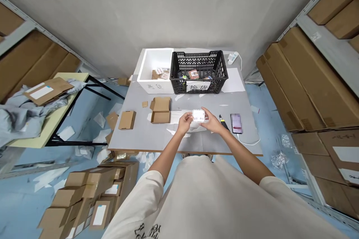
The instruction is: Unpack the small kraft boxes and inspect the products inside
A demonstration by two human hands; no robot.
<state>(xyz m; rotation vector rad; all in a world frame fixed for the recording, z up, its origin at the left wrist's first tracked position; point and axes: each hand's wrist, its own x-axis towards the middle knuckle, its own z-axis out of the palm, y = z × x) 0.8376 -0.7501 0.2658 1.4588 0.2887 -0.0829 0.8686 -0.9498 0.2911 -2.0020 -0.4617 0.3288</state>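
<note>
I see the small white pack (pixel 198 115) between both hands. The left hand (pixel 185 122) pinches one side; the right hand (pixel 212 122) curls thumb and fingers around the other. I think this is a looking step, so the next move needs a steady hold. An unfolded box (pixel 160 117) sits left of the left hand, a cutter (pixel 223 122) just right of the right. I have room ahead, up to the black crate (pixel 179 80).
</note>
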